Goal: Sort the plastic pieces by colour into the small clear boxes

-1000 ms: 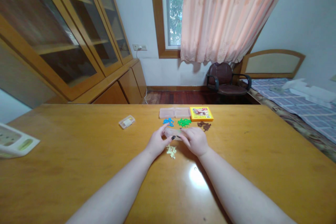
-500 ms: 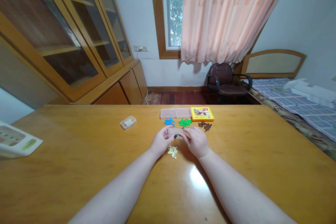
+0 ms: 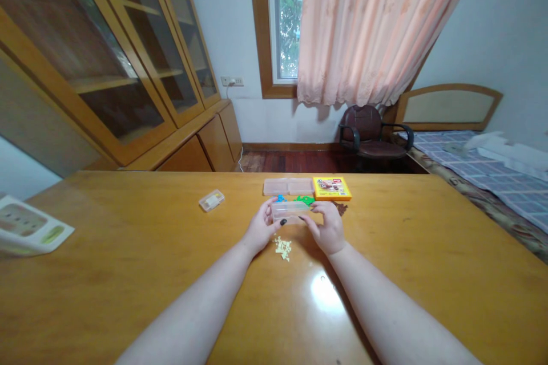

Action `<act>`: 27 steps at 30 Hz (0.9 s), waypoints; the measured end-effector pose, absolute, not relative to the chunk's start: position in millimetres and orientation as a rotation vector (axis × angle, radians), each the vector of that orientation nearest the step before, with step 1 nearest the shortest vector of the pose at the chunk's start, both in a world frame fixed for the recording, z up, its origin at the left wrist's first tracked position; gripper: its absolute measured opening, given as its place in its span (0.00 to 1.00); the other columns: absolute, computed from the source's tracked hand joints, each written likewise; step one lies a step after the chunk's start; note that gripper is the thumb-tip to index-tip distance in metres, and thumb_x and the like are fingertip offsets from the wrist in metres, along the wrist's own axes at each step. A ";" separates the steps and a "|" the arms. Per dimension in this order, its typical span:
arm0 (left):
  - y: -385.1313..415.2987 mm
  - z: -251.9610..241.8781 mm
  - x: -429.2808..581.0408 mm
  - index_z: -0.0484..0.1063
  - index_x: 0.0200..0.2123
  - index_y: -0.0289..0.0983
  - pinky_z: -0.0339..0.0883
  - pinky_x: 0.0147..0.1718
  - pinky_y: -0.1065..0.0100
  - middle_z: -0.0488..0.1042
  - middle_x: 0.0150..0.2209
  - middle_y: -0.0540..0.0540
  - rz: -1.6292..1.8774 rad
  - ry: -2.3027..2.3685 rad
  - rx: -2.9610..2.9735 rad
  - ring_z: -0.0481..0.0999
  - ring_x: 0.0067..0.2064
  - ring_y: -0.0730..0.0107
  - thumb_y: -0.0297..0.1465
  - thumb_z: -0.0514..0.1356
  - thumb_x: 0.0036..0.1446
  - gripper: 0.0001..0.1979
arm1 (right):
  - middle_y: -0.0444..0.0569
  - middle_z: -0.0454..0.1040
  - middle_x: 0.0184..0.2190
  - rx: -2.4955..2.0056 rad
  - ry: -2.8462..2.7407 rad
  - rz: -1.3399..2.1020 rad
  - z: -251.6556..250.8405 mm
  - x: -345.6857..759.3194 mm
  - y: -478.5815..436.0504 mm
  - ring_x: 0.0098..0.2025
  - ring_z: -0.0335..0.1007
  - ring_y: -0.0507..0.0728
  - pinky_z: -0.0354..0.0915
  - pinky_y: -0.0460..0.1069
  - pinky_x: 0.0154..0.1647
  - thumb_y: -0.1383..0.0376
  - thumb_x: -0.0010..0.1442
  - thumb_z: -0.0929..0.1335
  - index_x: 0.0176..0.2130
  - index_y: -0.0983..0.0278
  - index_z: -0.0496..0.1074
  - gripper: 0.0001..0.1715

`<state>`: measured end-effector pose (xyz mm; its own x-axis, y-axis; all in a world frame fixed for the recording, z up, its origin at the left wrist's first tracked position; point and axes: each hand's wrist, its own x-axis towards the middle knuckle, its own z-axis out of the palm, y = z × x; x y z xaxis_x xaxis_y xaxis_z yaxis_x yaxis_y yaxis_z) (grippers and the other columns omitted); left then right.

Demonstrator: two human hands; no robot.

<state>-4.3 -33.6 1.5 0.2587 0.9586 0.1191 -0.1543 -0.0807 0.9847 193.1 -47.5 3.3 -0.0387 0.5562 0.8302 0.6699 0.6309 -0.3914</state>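
Nearer the person than the yellow box [image 3: 333,188] and to its left, a clear case [image 3: 290,212] sat between both hands; whether it touched the bench [image 3: 171,251] was unclear. The left hand [image 3: 264,222] gripped one end, the right hand [image 3: 329,227] the other. Thin-looking plastic probably called for light, even pressure, clear of the green pieces [image 3: 306,200] beside the yellow box's near left corner.

Left forearm [image 3: 194,305] and right forearm [image 3: 385,299], both bare, converge over the tabletop [image 3: 107,274] toward its far edge. The left hand [image 3: 260,226] and right hand [image 3: 329,229] face each other, set apart, fingers bent. Both thumbs [image 3: 314,227] point inward, dark nails [image 3: 283,222] visible; the wrists [image 3: 341,248] appear nearly straight.
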 end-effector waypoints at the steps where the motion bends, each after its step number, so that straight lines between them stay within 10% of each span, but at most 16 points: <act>1: -32.2 1.6 -7.0 0.54 0.57 0.36 0.61 0.54 0.59 0.65 0.55 0.35 1.155 0.860 1.285 0.69 0.54 0.57 0.45 0.67 0.41 0.43 | 0.51 0.72 0.34 -1.017 -1.694 -0.126 3.2 193.8 -47.5 0.39 0.69 0.58 0.67 0.55 0.41 0.60 0.57 0.68 0.33 0.62 0.67 0.08; 12: -35.9 2.5 -10.0 0.52 0.60 0.37 0.56 0.57 0.54 0.59 0.59 0.33 1.090 0.786 1.199 0.65 0.57 0.54 0.39 0.69 0.43 0.44 | 0.54 0.69 0.49 -0.997 -1.786 0.063 5.1 195.1 -46.7 0.51 0.65 0.60 0.63 0.58 0.52 0.64 0.59 0.64 0.44 0.60 0.72 0.13; 27: -40.6 2.9 -8.5 0.29 0.65 0.48 0.59 0.55 0.49 0.60 0.59 0.34 1.018 0.587 1.276 0.60 0.60 0.50 0.31 0.71 0.41 0.60 | 0.57 0.54 0.62 -0.874 -1.795 0.622 -7.1 194.0 -39.6 0.61 0.54 0.63 0.55 0.60 0.60 0.50 0.59 0.63 0.64 0.61 0.46 0.41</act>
